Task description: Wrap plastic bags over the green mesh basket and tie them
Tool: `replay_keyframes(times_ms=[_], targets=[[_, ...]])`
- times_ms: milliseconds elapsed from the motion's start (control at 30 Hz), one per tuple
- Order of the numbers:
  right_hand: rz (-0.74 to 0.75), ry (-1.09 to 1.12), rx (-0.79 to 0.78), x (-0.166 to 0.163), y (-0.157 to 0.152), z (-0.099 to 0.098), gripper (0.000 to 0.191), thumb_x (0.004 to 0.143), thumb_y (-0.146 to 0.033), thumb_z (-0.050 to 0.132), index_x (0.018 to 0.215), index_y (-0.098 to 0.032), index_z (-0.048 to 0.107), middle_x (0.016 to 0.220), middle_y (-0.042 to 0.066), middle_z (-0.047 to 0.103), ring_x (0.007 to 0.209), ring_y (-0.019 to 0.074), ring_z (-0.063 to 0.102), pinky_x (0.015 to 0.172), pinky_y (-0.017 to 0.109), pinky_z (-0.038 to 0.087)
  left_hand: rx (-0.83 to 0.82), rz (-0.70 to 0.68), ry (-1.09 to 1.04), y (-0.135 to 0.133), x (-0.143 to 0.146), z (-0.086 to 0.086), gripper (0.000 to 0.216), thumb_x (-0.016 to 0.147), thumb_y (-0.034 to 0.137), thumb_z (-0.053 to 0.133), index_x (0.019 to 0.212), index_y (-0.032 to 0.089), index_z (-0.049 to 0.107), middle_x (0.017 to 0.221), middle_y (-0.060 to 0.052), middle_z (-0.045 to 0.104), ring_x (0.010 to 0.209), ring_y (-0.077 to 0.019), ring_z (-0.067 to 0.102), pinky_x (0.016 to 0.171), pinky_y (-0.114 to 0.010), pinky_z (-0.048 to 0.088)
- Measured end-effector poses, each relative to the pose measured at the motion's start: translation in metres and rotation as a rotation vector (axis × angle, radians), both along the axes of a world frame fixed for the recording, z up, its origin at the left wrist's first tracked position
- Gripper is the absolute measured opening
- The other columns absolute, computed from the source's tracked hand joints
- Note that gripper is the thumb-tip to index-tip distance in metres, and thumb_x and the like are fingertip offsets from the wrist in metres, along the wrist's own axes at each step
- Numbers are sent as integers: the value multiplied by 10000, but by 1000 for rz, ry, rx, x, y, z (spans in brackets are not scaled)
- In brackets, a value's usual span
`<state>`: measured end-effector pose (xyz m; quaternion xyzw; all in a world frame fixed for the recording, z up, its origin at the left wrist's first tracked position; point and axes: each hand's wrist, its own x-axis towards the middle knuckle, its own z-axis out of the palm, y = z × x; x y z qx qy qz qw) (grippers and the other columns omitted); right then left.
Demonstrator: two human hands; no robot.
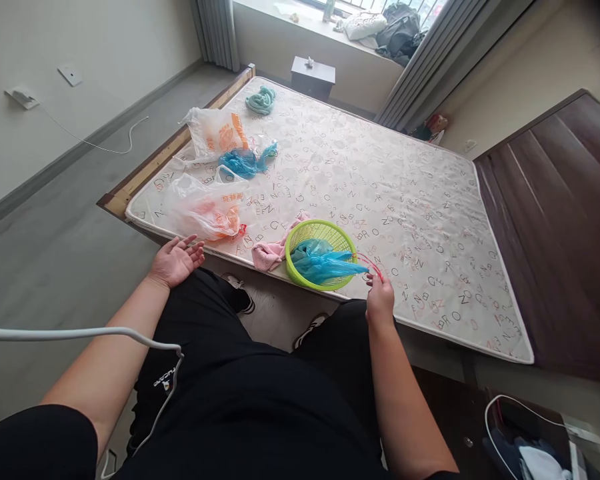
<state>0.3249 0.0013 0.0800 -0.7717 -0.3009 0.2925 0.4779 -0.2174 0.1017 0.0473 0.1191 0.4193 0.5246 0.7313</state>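
Red thing (371, 264) blurred under right hand (380, 300)

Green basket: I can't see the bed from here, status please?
Left hand open, empty. Right hand pinching red bag beside green basket. Blue bag inside; pink cloth alongside.

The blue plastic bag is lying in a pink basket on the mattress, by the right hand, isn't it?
Not quite: the basket is green, not pink. The head view shows the blue plastic bag lying in it on the mattress, by the right hand.
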Motion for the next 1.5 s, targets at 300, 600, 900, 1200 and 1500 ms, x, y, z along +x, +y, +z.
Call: replay_keyframes(times_ms=[300,600,900,1200,1500], targets=[[353,224,410,2,72,161,390,847,-525,730,754,-230,492,545,-97,324,448,70,284,430,216,305,-8,-22,41,2,2,0,333,949,369,556,1179,154,663,1088,-145,705,909,-231,704,777,-378,598],[536,-28,181,-10,60,184,134,900,-336,618,940,-220,672,616,-42,458,542,108,377,500,252,349,-77,116,237,-2,25,22,189,901,221,609,1069,155,664,889,-64,723,689,-153,690,628,-260,557],[651,108,134,-47,29,195,252,940,-444,601,1011,-223,700,651,-31,461,574,109,403,499,222,352,636,-374,474,-14,194,157,235,796,173,806,1025,165,754,942,-85,738,887,-202,701,783,-286,533],[517,270,287,-86,14,171,358,938,-588,607,922,-236,673,743,-6,584,590,113,509,526,235,422,1020,-426,604,-43,302,162,113,849,265,775,958,236,769,926,-66,730,894,-224,662,862,-344,504],[214,424,620,-41,20,156,333,942,-525,571,784,-236,622,1225,32,706,1276,243,615,960,399,530,413,-98,-80,-24,286,141,217,854,332,780,830,205,607,604,52,491,670,-131,637,813,-314,554]])
